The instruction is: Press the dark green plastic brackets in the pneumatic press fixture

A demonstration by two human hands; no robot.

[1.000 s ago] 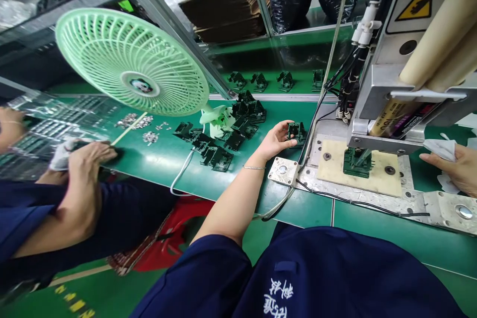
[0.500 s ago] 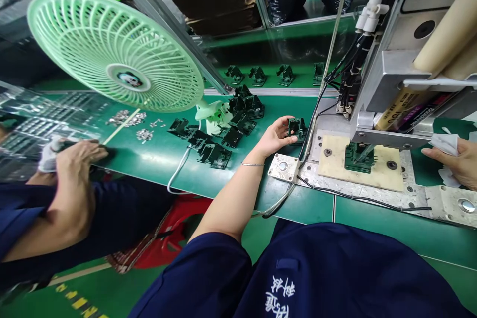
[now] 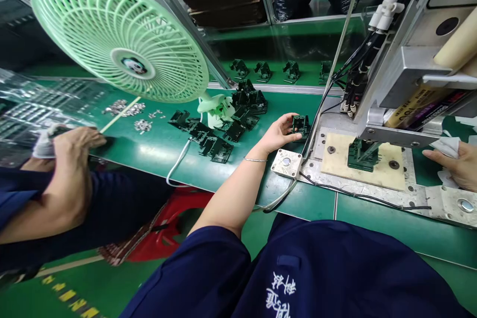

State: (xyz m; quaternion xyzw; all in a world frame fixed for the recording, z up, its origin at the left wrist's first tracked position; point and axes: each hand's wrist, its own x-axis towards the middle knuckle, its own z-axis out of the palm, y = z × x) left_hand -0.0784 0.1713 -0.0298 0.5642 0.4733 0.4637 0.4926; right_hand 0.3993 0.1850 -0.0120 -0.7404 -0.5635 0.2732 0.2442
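Note:
My left hand (image 3: 279, 132) is closed around the near side of a dark green plastic housing (image 3: 300, 127), which rests on the green bench left of the machine. At the right edge, my right hand (image 3: 464, 164) pinches a crumpled white tissue (image 3: 444, 147). Between my hands, another dark green housing (image 3: 362, 155) sits on the cream fixture plate (image 3: 335, 159). Over that plate hangs the metal press head (image 3: 400, 135), with two labelled tubes behind its bracket. Several more housings (image 3: 214, 146) lie in a cluster to the left.
A green fan (image 3: 122, 35) leans over the bench at left. Small metal parts (image 3: 142, 125) lie in piles beyond it. A co-worker's hands (image 3: 76, 141) are at far left. Button boxes (image 3: 286, 163) flank the fixture, with cables (image 3: 313, 134) running past. Several housings (image 3: 290, 71) line the back shelf.
The camera view has shifted slightly. My left hand stays on the housing, and my right hand still has the tissue.

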